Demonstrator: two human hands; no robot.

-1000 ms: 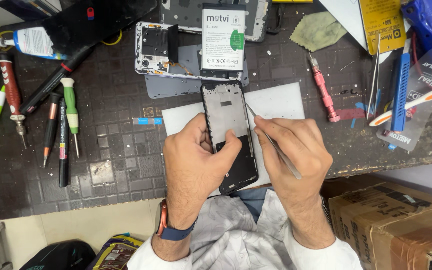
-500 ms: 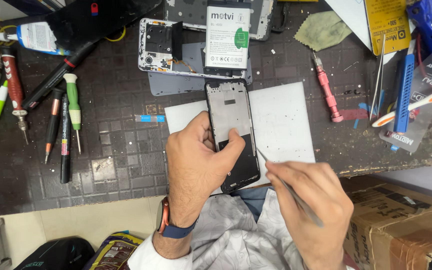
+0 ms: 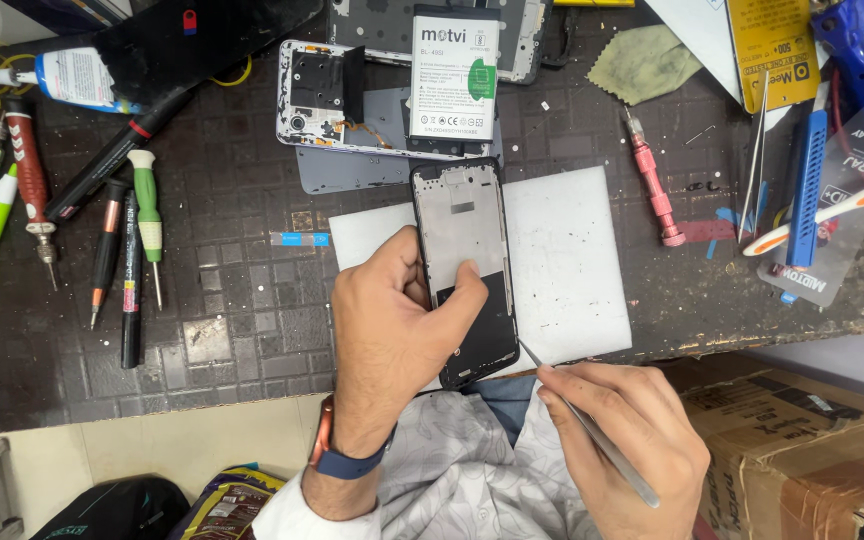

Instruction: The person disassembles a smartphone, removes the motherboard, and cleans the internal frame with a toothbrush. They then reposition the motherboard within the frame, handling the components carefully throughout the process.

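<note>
My left hand point(image 3: 387, 335) grips a black phone frame point(image 3: 464, 230) with a silver inner plate, holding it upright over a white sheet point(image 3: 567, 260) on the dark cutting mat point(image 3: 222, 330). The thumb rests on the plate's lower part. My right hand point(image 3: 632, 440) holds thin metal tweezers point(image 3: 582, 420), whose tip sits just off the frame's lower right corner, near the table edge. A dismantled phone back point(image 3: 322, 100) with a white battery point(image 3: 454, 75) lies beyond the frame.
Screwdrivers point(image 3: 147, 220) and pens lie in a row at the left, with a glue tube point(image 3: 62, 78). A pink screwdriver point(image 3: 652, 185), blue tool point(image 3: 807, 180) and green cloth point(image 3: 642, 62) are at the right. A cardboard box point(image 3: 802, 440) stands below the table edge.
My right hand has drawn back with the tweezers from over the frame, down toward the table edge. The left hand keeps its hold on the frame.
</note>
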